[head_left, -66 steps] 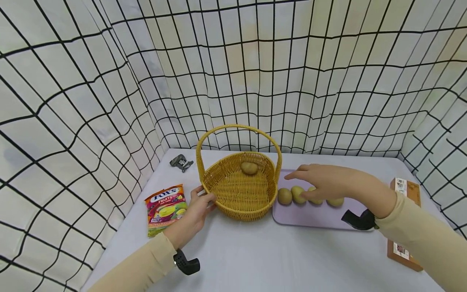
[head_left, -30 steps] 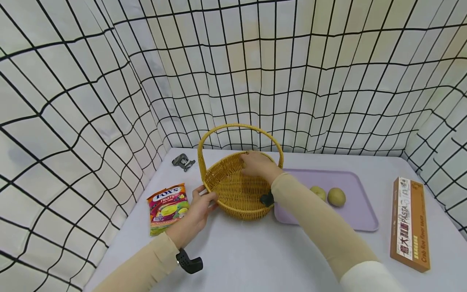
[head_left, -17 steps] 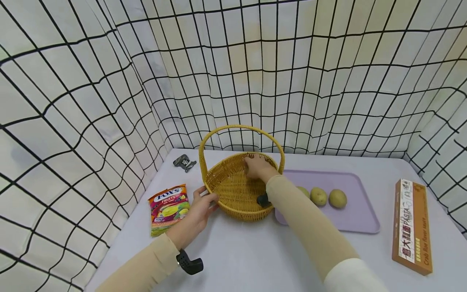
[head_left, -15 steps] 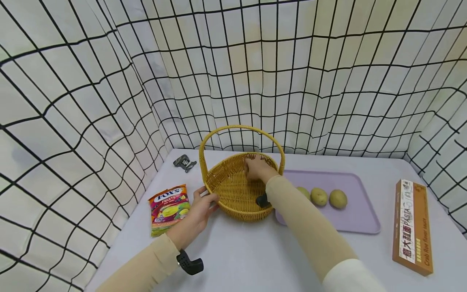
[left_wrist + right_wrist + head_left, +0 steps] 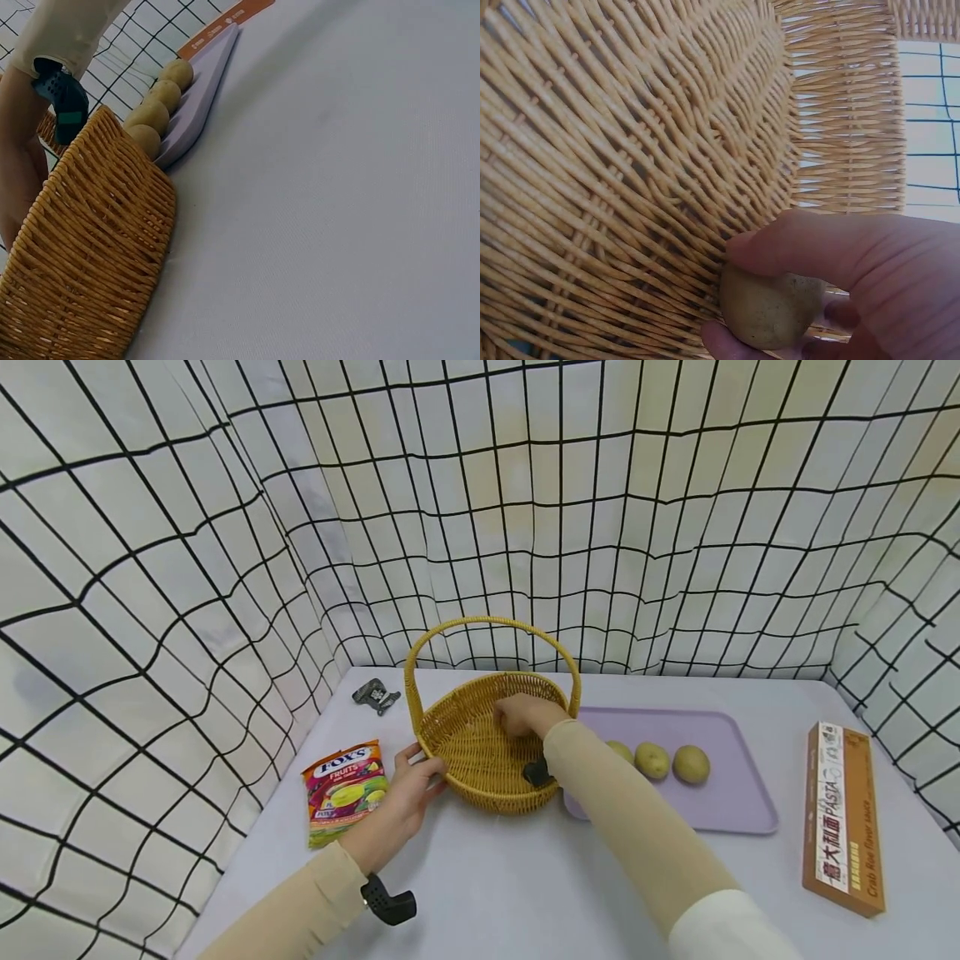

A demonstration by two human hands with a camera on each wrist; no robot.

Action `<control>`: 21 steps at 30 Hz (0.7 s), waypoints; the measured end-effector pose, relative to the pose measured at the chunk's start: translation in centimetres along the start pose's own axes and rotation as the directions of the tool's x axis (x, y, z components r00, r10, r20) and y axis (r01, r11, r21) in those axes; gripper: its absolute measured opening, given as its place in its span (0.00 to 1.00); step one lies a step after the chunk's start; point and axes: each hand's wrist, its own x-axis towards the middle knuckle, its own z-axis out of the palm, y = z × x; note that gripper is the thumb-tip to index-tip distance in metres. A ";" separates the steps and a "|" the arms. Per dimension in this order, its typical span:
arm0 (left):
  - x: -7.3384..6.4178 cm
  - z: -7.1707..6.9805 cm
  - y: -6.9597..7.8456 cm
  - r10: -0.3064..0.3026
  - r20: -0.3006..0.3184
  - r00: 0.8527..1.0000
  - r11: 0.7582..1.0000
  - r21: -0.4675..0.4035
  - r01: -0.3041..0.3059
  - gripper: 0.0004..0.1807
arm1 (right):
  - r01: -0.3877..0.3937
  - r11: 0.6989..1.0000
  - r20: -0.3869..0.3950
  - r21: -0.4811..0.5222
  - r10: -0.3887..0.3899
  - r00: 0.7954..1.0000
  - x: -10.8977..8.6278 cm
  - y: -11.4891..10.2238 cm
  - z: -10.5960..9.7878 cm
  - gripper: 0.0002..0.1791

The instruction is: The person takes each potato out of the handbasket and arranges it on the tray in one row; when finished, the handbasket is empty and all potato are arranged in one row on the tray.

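Note:
A yellow wicker basket with a tall arched handle stands at the middle of the table. My left hand holds its left front rim, thumb over the edge and fingers against the outside. My right hand is inside the basket, under the handle. The right wrist view shows its thumb and fingers round a potato, close against the woven wall; from the head view the hand covers that potato. Beside the basket, a lilac tray carries more potatoes in a row, partly hidden by the right sleeve.
A red candy bag lies left of the left hand, with a small dark crumpled wrapper behind it. A pasta box lies at the far right. Black netting over white cloth encloses the back and sides.
My right hand has gone from above the tray into the basket and taken hold of the potato lying there. Lately it has shifted slightly nearer. My left hand stays on the rim.

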 end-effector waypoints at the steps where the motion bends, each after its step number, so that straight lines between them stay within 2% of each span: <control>1: 0.0 0.0 0.0 0.000 0.001 1.000 1.000 -0.001 0.000 0.47 | 0.006 1.000 0.003 -0.005 -0.006 1.000 -0.1 0.0 -0.1 0.20; 9: 0.0 -0.1 0.0 -0.009 0.004 1.000 1.000 0.009 0.009 0.49 | 0.075 0.994 -0.019 -0.076 -0.076 0.997 -1.2 -0.6 -1.0 0.22; 18: -0.1 -0.1 0.4 -0.017 0.003 1.000 1.000 0.007 0.017 0.48 | 0.193 0.966 -0.030 -0.172 -0.201 0.979 -4.4 -2.1 -2.8 0.19; 21: -0.1 -0.1 0.4 -0.025 0.003 1.000 1.000 0.011 0.025 0.48 | 0.198 0.964 -0.032 -0.175 -0.207 0.978 -5.8 -2.5 -3.2 0.22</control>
